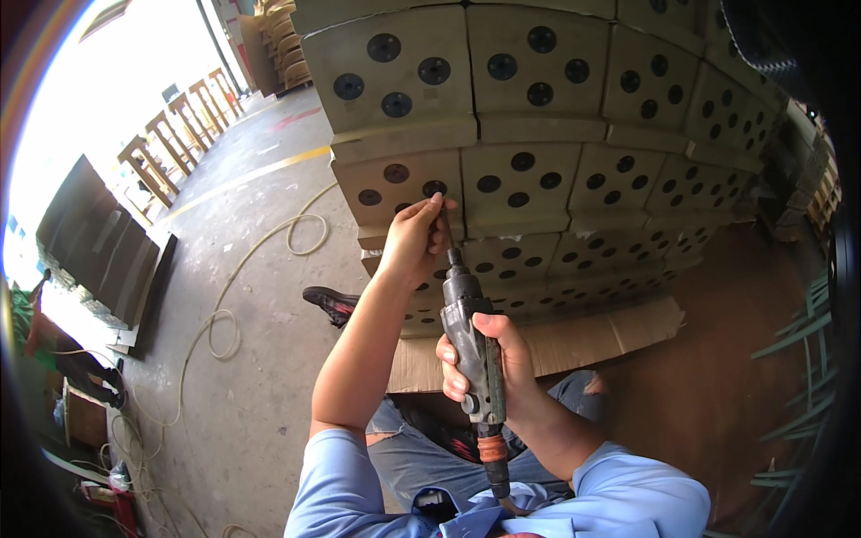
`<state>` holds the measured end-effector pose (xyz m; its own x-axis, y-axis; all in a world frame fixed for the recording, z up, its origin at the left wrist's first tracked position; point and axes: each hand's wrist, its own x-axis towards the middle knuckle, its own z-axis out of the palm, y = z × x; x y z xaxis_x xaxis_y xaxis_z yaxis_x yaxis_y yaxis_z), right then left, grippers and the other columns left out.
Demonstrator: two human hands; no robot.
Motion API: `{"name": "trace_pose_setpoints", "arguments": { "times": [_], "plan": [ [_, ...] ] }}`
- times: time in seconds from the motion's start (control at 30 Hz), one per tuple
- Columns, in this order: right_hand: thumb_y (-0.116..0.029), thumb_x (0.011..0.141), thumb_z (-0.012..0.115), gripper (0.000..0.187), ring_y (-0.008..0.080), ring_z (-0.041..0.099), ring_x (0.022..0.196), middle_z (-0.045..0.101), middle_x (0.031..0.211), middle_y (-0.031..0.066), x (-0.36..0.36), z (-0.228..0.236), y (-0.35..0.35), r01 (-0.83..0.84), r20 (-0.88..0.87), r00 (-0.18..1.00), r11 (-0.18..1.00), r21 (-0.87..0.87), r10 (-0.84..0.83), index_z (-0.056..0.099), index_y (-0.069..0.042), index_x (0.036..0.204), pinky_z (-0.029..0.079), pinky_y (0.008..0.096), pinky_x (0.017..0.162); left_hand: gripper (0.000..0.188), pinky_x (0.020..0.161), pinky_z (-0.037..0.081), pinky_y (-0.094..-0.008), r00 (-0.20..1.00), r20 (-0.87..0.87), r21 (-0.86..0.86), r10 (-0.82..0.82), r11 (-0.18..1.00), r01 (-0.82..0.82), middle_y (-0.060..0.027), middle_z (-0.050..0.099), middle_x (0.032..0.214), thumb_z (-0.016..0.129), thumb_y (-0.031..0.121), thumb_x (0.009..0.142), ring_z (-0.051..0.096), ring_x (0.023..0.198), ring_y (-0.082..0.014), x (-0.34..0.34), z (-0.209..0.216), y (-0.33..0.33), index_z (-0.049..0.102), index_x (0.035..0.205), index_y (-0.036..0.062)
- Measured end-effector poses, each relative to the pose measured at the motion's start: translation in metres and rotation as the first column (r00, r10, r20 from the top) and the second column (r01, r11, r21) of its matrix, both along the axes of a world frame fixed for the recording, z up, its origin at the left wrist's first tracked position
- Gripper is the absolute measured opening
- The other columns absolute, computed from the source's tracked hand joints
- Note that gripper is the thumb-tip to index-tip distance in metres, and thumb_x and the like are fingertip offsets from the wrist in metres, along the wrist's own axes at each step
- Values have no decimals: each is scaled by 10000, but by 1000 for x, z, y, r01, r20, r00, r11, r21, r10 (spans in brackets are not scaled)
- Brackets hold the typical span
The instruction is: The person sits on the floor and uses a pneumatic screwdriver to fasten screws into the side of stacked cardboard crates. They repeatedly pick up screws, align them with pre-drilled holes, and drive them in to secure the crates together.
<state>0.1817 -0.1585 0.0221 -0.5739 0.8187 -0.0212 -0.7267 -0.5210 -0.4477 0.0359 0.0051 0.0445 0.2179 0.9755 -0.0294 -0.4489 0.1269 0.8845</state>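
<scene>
Far left, brown boards (94,238) lean on the floor, and a thin hose (215,309) loops over the grey floor (260,394). A black shoe (332,305) sits near the stack. The left hand (414,235) is up at the blocks, its grip pinched shut on the thin tip (446,224) of the tool, right by a dark hole (434,188). The grey air tool (473,345) stands almost upright between both hands, in front of the stack. The right hand (493,363) has a tight grip around the tool's body. Behind them stand stacked tan blocks (556,179) with round dark holes, on flat cardboard (574,336). Green slats (794,394) are at the far right
</scene>
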Motion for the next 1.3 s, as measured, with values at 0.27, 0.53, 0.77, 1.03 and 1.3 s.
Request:
{"name": "trace_pose_setpoints", "arguments": {
  "times": [0.27,0.53,0.77,1.03,1.3],
  "plan": [
    [-461,993,524,434,182,607,561,576,854,107,-7,3,4,24,-14,1000,1000,-17,-24,522,-43,1109,518,342,522,296,503,288,-232,998,-30,1,54,999,-54,31,453,714,599,279,1062,385,567,-83,3,-3,7,650,1049,-12],
    [-440,995,547,393,196,605,542,582,843,109,-6,14,7,-13,9,1000,999,-45,14,518,-57,1075,520,355,516,328,571,360,-230,997,-33,-12,73,997,-74,45,543,775,590,331,1063,471,657,-66,4,-6,-7,668,1142,22],
    [-430,996,551,374,206,601,532,587,831,107,-9,18,6,5,36,999,998,-66,-2,510,-61,1042,514,363,511,408,811,522,-264,998,28,-17,53,998,-52,-27,665,1034,559,343,1079,625,907,-104,-4,-19,-66,629,1279,-6],
    [-442,991,543,406,206,604,535,591,829,103,-18,22,12,67,93,994,997,-49,-62,530,-41,1047,515,359,515,472,884,514,-242,998,-7,-8,56,998,-56,-63,673,1162,516,329,1100,622,1009,-96,-4,-9,-110,551,1419,-16],
    [-442,984,562,436,217,606,536,594,808,108,-17,17,16,23,107,994,999,-28,-20,552,-6,982,520,361,522,470,703,513,-198,998,17,-112,62,992,-59,-33,669,1085,511,345,1099,605,826,-48,-1,-5,-123,536,1447,31]
  ]
}}
